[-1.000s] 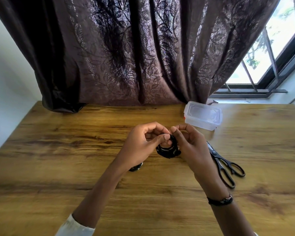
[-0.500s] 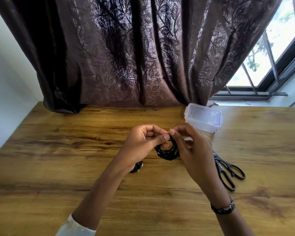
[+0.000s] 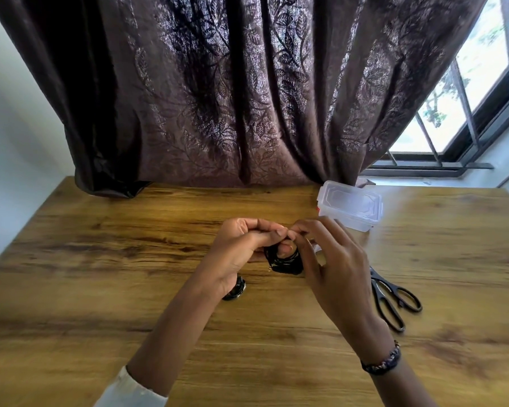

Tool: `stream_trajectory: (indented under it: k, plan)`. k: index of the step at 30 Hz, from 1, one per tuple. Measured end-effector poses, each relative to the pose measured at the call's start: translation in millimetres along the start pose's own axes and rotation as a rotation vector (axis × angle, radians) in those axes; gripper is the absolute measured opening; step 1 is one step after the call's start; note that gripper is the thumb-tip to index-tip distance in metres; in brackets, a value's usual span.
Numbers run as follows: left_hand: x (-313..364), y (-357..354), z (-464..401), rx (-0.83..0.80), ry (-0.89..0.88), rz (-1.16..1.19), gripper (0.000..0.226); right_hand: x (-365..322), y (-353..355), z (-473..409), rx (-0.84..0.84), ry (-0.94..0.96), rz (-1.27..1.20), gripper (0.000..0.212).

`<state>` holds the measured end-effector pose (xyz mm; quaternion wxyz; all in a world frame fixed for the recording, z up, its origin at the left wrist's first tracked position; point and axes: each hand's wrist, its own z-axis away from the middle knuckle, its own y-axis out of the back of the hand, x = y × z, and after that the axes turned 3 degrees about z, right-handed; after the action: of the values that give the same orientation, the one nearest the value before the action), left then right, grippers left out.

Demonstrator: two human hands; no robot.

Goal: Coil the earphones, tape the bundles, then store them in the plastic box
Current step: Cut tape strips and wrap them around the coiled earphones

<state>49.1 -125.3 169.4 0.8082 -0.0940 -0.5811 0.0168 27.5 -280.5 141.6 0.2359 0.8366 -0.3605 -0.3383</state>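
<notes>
A coiled bundle of black earphones (image 3: 285,261) hangs between both hands above the middle of the wooden table (image 3: 100,289). My left hand (image 3: 241,251) pinches the top of the coil with thumb and curled fingers. My right hand (image 3: 332,268) meets it from the right, its thumb and forefinger pinching at the coil's top, the other fingers spread. A dark round item (image 3: 235,290), perhaps a tape roll or another bundle, lies on the table, half hidden under my left wrist. The clear plastic box (image 3: 350,208), lid on, stands at the back right.
Black-handled scissors (image 3: 394,301) lie on the table right of my right hand. A brown patterned curtain (image 3: 232,98) hangs along the far edge. A barred window (image 3: 467,98) is at the upper right and a white wall at the left.
Both hands have stayed together on the coil. My right hand's fingers have shifted over the top of the bundle and spread more; the bundle has turned slightly.
</notes>
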Motion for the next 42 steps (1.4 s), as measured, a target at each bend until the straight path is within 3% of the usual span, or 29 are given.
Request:
stream_trajectory:
  k: [7, 12, 24, 27, 29, 33, 37, 42]
  plan:
    - [-1.0, 3.6, 0.1, -0.075, 0.103, 0.122, 0.033, 5.7, 7.7, 0.0, 0.004, 0.161, 0.093, 0.014]
    - [0.1, 4.3, -0.6, -0.131, 0.139, 0.197, 0.026, 10.8, 13.0, -2.7, 0.006, 0.254, 0.080, 0.012]
    - [8.8, 0.0, 1.8, -0.055, 0.020, 0.072, 0.023, 23.5, 25.0, -14.1, -0.132, 0.346, -0.017, 0.015]
    - [10.8, 0.1, 1.7, -0.026, -0.025, 0.056, 0.021, 21.4, 26.3, -16.5, -0.157, 0.352, -0.018, 0.026]
    - [12.8, 0.5, 3.2, -0.033, -0.052, 0.053, 0.021, 16.3, 29.5, -17.5, -0.123, 0.300, -0.112, 0.029]
    - [19.1, -1.3, 7.3, -0.075, -0.133, 0.047, 0.015, 13.0, 40.9, -29.0, 0.038, -0.014, -0.354, 0.018]
    - [21.9, -3.7, 8.0, -0.073, -0.212, 0.043, 0.017, 6.8, 39.6, -34.0, -0.084, -0.162, -0.423, 0.020]
    - [21.4, -4.0, 9.9, -0.044, -0.270, 0.016, 0.017, -0.4, 38.2, -31.6, -0.107, -0.184, -0.458, 0.026]
